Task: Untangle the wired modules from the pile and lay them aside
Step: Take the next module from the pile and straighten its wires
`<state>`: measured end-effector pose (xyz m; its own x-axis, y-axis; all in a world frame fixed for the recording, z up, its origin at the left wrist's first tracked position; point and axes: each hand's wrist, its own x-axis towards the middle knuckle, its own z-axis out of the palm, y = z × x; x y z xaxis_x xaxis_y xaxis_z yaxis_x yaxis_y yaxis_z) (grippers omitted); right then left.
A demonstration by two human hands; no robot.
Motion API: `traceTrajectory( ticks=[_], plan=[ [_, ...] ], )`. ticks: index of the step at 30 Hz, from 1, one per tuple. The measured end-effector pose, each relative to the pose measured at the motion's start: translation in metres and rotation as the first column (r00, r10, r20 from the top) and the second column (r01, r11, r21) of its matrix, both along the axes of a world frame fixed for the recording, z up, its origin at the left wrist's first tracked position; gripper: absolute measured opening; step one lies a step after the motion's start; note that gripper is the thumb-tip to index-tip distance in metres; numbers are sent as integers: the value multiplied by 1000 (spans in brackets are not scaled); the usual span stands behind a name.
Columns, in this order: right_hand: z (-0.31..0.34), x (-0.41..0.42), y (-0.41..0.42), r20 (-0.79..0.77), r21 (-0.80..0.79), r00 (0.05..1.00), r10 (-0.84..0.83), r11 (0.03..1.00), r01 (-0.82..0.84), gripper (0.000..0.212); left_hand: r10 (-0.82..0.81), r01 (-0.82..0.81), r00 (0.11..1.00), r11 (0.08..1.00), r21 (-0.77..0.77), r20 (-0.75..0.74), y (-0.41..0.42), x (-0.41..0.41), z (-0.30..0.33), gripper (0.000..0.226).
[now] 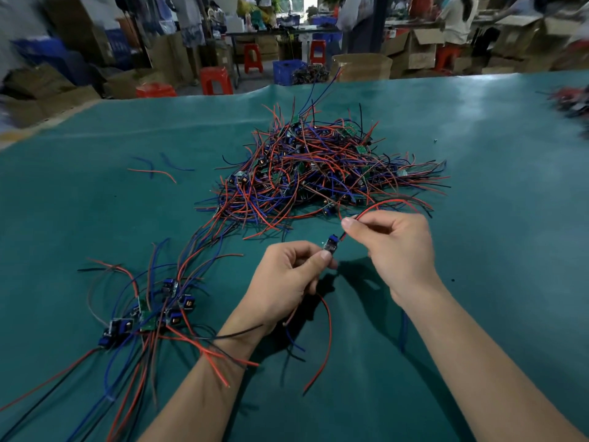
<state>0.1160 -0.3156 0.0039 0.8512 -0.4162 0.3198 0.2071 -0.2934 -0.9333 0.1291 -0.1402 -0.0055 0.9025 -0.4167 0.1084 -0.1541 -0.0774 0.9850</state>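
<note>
Holding one small module (330, 245) up between both hands, you've got it lifted just above the green desk (478, 186), near the front edge of the big pile (322, 173) of red, blue and black wires. Your left hand (287, 282) has its fingers (320, 260) curled in, thumb and forefinger pinching the module's lower end, and red, blue and black leads hang down from under that palm. Your right hand (395, 247) has its fingers (349, 224) pressed together on the red wire (392, 202) just above the module, and that wire arcs up and back over the hand toward the pile. Off to your left lies the set-aside group (153, 314), several blue-and-green modules bunched close together with their leads fanned toward the pile and toward you; a few of those leads cross your left wrist. Farther left on the desk, loose wire pieces (159, 169) lie well apart from everything.
</note>
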Motion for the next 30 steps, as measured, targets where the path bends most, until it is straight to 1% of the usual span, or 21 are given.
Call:
traceTrajectory(
  ticks=[2, 4, 6, 10, 11, 12, 13, 14, 15, 16, 17, 18, 19, 21, 23, 26, 27, 28, 29, 30],
  plan=[
    [1, 4, -11, 27, -16, 992, -120, 993, 120, 18, -13, 13, 1000, 1000, 8, 12, 0, 0, 0, 21],
    [4, 6, -27, 59, 20, 967, -247, 969, 246, 20, -22, 22, 1000, 1000, 18, 16, 0, 0, -1, 21],
    [6, 6, -42, 88, 70, 928, -363, 931, 358, 18, -26, 26, 1000, 999, 28, 14, 0, 0, -2, 21],
    [8, 1, -53, 124, 132, 839, -529, 847, 515, 12, -5, 5, 1000, 999, 48, 14, -1, 0, -1, 22],
    [10, 0, -52, 121, 123, 808, -576, 817, 564, 14, 22, -22, 1000, 999, 36, 10, -1, 0, 0, 22],
    [12, -2, -49, 121, 77, 783, -610, 792, 606, 19, 60, -60, 998, 998, 12, 1, -1, 1, 0, 23],
    [13, -4, -44, 123, -2, 783, -609, 789, 614, 27, 101, -101, 995, 995, -20, -11, -1, 2, 0, 23],
    [13, -6, -35, 116, -112, 825, -554, 818, 565, 36, 135, -136, 991, 989, -54, -23, -1, 2, 1, 23],
    [12, -8, -24, 81, -229, 895, -438, 866, 445, 46, 157, -159, 987, 984, -81, -30, -1, 3, 2, 23],
    [11, -10, -9, 10, -314, 960, -279, 911, 267, 53, 164, -166, 986, 981, -98, -30, -1, 2, 3, 23],
    [10, -12, 6, -69, -345, 991, -111, 935, 81, 56, 153, -155, 988, 982, -103, -28, -1, 1, 3, 23],
    [10, -13, 18, -116, -318, 993, 31, 946, -67, 54, 123, -125, 992, 987, -103, -27, -1, 0, 4, 23],
    [8, -13, 26, -118, -251, 984, 134, 955, -160, 45, 80, -83, 996, 991, -103, -29, -1, -2, 5, 22],
    [5, -12, 30, -75, -90, 969, 237, 966, -243, 23, 12, -15, 999, 994, -112, -32, 0, -4, 7, 20],
    [3, -13, 25, -50, -1, 966, 252, 968, -253, 10, -23, 20, 999, 995, -94, -29, 1, -4, 8, 20],
    [4, -13, 20, 9, 18, 984, 177, 984, -177, 11, -63, 61, 997, 997, -43, -45, 1, -4, 8, 21],
    [6, -13, 18, 41, -27, 993, 108, 994, -107, 14, -72, 70, 996, 997, -33, -50, 1, -5, 8, 22],
    [9, -14, 17, 89, -109, 996, 23, 994, -13, 16, -80, 79, 996, 997, -22, -48, 1, -4, 8, 22],
    [11, -14, 15, 165, -217, 984, -61, 971, 97, 13, -89, 89, 995, 996, -14, -45, 1, -4, 8, 23],
    [14, -15, 12, 261, -314, 957, -124, 927, 205, 8, -99, 98, 994, 995, -11, -44, 2, -4, 8, 23]
  ],
)
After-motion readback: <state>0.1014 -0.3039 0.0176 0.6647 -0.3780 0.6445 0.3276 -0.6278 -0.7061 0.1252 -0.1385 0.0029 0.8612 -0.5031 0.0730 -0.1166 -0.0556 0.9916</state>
